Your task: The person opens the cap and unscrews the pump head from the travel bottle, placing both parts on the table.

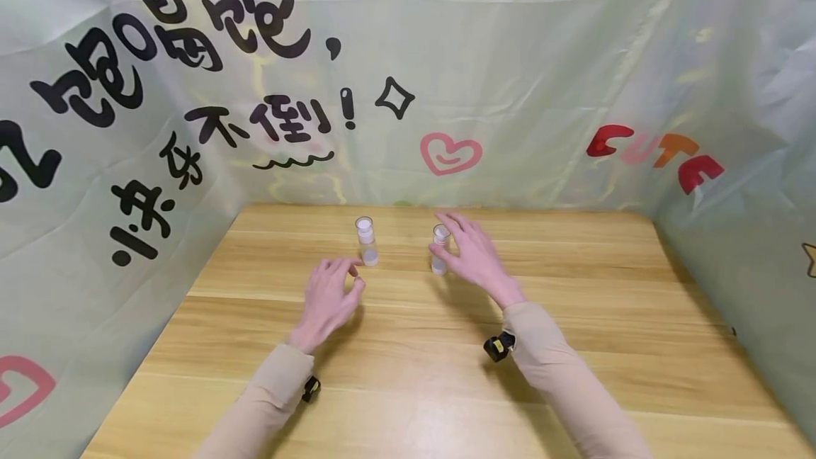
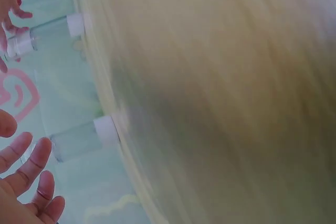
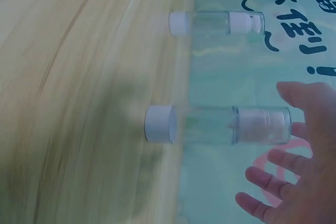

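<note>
Two small clear bottles stand upright on the wooden table, each with a white base and a white top part inside a clear cap. Just short of the left bottle (image 1: 366, 241), my left hand (image 1: 328, 296) hovers with its fingers loosely bent and holding nothing. My right hand (image 1: 474, 253) is beside the top of the right bottle (image 1: 438, 265), thumb and fingers spread around it without gripping. From the right wrist, the right bottle (image 3: 210, 125) shows near the spread right hand (image 3: 299, 166). Whether any fingertip touches the bottle, I cannot tell.
The wooden table (image 1: 408, 388) reaches back to a pale printed cloth (image 1: 510, 76) that hangs behind it and along both sides. Black lettering and a pink heart (image 1: 450, 154) are printed on the cloth. A black wrist device (image 1: 499, 346) sits under the right sleeve.
</note>
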A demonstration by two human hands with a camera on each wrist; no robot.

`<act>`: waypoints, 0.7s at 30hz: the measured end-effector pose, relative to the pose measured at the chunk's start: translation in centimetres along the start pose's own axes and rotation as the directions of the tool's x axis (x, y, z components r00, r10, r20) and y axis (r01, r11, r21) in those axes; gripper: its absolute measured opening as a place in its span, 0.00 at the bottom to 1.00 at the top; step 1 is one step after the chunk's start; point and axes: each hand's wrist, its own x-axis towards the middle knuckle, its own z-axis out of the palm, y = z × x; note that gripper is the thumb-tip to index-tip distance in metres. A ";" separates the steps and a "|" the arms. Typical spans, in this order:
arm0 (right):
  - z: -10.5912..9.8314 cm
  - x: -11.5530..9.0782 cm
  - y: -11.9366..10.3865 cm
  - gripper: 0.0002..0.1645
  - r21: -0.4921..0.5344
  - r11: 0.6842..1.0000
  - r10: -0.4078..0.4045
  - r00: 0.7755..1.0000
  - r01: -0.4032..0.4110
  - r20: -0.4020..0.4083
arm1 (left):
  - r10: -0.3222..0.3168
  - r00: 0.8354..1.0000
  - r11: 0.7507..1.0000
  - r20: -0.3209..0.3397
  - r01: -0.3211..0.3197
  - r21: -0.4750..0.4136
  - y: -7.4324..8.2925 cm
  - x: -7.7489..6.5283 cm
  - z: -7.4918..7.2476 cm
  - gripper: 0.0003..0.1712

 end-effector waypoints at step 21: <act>0.7 -1.4 -2.1 0.20 0.231 0.966 -0.075 0.980 0.117 -0.182 | 0.053 0.982 0.990 0.183 -0.028 -0.137 3.2 -0.4 2.1 0.30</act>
